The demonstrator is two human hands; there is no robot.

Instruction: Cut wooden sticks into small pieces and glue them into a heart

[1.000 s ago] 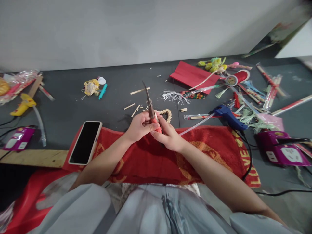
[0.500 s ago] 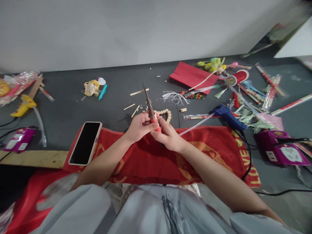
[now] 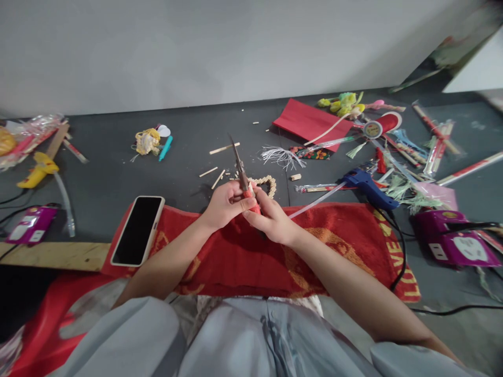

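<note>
Both my hands meet over the near edge of the red towel (image 3: 243, 256), around a pair of red-handled scissors (image 3: 242, 175). The dark, pointed blades stick up and away from me. My left hand (image 3: 226, 205) is closed on the scissors, its thumb across the red handle. From the other side, my right hand (image 3: 273, 219) grips the handle too. A small pale piece shows between the fingers, and I cannot tell which hand pinches it. Just beyond lies a curved chain of small wooden bits (image 3: 270, 183), partly hidden by my right hand. Thin wooden sticks (image 3: 208, 172) lie to its left.
A phone (image 3: 137, 230) lies on the towel's left end. To the right are a blue glue gun (image 3: 371, 189), a purple box (image 3: 456, 238), red paper (image 3: 310, 123) and a red thread spool (image 3: 383, 124). A yellow glue gun (image 3: 39, 170) is far left.
</note>
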